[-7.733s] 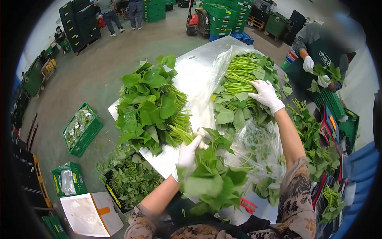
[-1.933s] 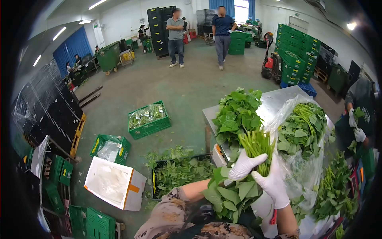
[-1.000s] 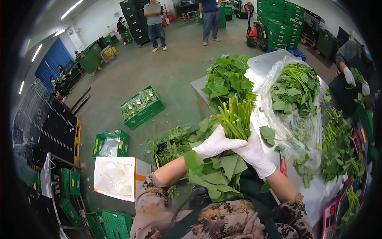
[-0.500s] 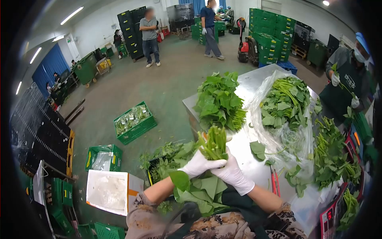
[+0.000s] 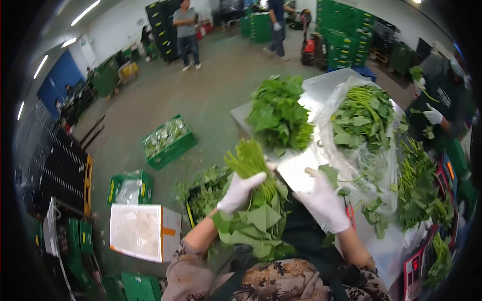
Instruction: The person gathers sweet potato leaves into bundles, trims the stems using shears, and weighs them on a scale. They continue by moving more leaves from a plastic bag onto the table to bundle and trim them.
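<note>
My left hand (image 5: 242,191), in a white glove, is wrapped round a bunch of leafy greens (image 5: 258,220). Its cut stems point up and away from me, and the broad leaves hang down toward my apron. My right hand (image 5: 322,201), gloved too, is off the bunch over the metal table (image 5: 291,173), fingers apart and holding nothing. Close to its fingertips is a loose leaf (image 5: 330,175). Beyond my hands, a heap of bundled greens (image 5: 278,113) lies on the table. To its right, more greens (image 5: 364,118) rest on a clear plastic bag (image 5: 321,123).
Red handles (image 5: 350,214) lie beside my right wrist. Loose greens (image 5: 422,185) and a red scale (image 5: 413,271) line the right side. A co-worker (image 5: 442,100) handles stems there. On the floor at left are green crates (image 5: 170,150) and a white foam box (image 5: 135,233).
My right hand has let go of the bunch and moved right, opening. My left hand keeps the bunch, now tilted leftward. The view has shifted slightly, and the co-worker's hand has moved.
</note>
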The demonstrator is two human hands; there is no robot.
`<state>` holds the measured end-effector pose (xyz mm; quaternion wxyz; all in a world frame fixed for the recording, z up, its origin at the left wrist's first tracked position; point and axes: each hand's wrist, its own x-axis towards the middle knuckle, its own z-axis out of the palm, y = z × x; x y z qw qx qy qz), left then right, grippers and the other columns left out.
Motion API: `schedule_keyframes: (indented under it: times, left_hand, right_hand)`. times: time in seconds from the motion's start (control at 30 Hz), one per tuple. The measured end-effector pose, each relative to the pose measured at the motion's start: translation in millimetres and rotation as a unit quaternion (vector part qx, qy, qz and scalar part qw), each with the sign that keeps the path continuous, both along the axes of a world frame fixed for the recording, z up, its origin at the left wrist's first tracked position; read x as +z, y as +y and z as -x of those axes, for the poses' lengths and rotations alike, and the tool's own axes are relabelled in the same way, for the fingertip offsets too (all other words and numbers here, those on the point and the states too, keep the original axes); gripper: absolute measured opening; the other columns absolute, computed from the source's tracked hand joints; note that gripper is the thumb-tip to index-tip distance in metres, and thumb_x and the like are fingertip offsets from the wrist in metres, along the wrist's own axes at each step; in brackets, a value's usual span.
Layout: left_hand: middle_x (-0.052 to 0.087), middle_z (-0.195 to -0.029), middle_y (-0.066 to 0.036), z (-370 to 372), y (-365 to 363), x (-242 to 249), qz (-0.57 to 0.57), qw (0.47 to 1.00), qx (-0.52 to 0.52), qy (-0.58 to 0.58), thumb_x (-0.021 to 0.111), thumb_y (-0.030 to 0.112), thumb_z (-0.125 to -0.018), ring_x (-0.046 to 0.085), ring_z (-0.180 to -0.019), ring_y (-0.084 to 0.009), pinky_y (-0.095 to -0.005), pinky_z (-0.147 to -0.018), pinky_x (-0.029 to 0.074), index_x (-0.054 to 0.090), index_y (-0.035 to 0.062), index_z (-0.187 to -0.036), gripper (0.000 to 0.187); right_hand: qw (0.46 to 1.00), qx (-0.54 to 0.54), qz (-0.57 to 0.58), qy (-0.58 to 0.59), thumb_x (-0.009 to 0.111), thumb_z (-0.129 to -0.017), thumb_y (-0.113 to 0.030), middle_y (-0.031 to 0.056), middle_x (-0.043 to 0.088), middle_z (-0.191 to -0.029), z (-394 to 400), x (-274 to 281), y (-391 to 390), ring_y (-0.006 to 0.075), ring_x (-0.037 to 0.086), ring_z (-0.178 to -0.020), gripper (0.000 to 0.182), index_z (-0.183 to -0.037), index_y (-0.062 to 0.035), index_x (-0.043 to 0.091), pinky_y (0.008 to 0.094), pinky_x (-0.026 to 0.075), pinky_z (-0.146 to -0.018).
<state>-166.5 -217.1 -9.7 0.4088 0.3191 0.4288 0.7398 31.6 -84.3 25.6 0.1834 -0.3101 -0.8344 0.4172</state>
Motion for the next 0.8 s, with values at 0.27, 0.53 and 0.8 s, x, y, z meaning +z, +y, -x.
schedule_keyframes:
  times: [0.27, 0.53, 0.8]
  left_hand:
    - [0.066, -0.103, -0.007, 33.3, -32.3, -8.1, 0.085, 0.996, -0.035, -0.01, 0.076, 0.022, -0.079, 0.062, -0.102, -0.018, -0.0337, -0.095, 0.046, 0.05, -0.002, -0.128, 0.061]
    - [0.067, -0.099, -0.005, 48.2, -65.4, -29.6, 0.152, 0.988, -0.015, -0.036, 0.078, 0.016, -0.077, 0.064, -0.095, -0.0174, -0.0329, -0.09, 0.048, 0.057, -0.0001, -0.119, 0.049]
    - [0.066, -0.098, -0.005, 111.8, -51.4, -65.9, 0.167, 0.986, 0.019, 0.018, 0.072, 0.015, -0.083, 0.063, -0.091, -0.0151, -0.0314, -0.084, 0.05, 0.061, 0.0005, -0.113, 0.035]
  right_hand:
    - [0.889, -0.165, -0.291, -0.313, 0.075, -0.077, -0.032, 0.0144, 0.059, -0.103, -149.9, -95.2, 57.2, 0.0339, 0.06, -0.098, 0.041, -0.103, -0.0044, 0.06, 0.0429, 0.049, -0.081]
    - [0.921, -0.18, -0.216, -0.271, 0.066, -0.086, -0.021, 0.0114, 0.061, -0.089, -190.6, -135.0, 62.7, 0.0275, 0.062, -0.078, 0.027, -0.105, -0.0039, 0.057, 0.0397, 0.049, -0.071]
    - [0.934, -0.004, 0.346, 0.089, 0.043, -0.099, -0.016, 0.004, 0.058, -0.083, -9.4, -50.4, 9.5, 0.0098, 0.055, -0.068, 0.029, -0.123, -0.0025, 0.053, 0.024, 0.044, -0.061]
